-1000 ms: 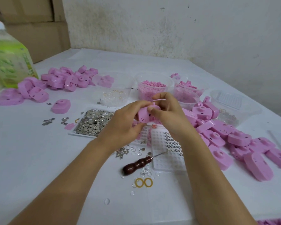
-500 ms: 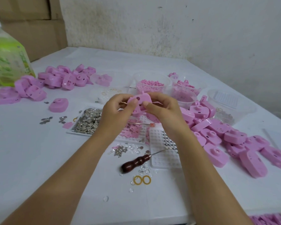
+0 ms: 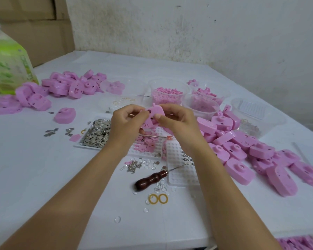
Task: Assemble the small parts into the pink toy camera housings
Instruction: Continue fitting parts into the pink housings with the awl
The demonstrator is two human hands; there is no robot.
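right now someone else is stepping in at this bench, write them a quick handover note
Hands: left hand and right hand both pinch one pink housing, held up above the table.
Things: right pile and far-left pile of housings; I cannot tell which is finished. Metal pieces lie left of the hands, small pink bits in a tub behind them. The awl lies in front, untouched.
Left: finish the held housing, then the rest.

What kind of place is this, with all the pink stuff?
Probably a small toy-assembly workshop: heaps of pink camera shells lie on the white table, tubs hold tiny parts, and cardboard boxes stand behind.
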